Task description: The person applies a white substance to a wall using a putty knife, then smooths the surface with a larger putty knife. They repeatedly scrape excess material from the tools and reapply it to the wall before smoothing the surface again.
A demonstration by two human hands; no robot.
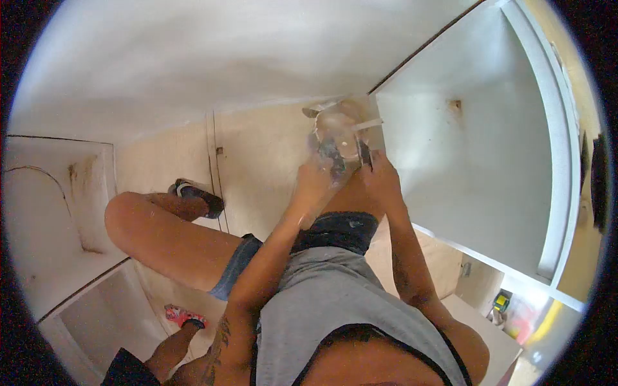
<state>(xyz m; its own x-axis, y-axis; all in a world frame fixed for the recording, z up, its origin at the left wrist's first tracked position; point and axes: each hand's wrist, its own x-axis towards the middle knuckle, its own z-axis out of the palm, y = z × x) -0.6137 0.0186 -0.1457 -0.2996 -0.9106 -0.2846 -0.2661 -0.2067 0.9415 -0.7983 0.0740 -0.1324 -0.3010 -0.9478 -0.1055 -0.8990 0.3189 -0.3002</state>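
My left hand is closed at the near side of a round, see-through, whitish thing, which looks like a plastic bag or tub and is blurred. A dark patch shows at my left fingertips. My right hand is pinched around a slim dark handle-like piece. Just beyond it, a pale flat strip points to the right. Both hands are close together above my bent knee, near the foot of the white wall panel. I cannot tell exactly what either hand holds.
An open white cabinet box stands on the right, and more white cabinet units are on the left. My sandalled foot rests on the beige floor. Another person's red shoe is at lower left. A yellow tape measure lies at lower right.
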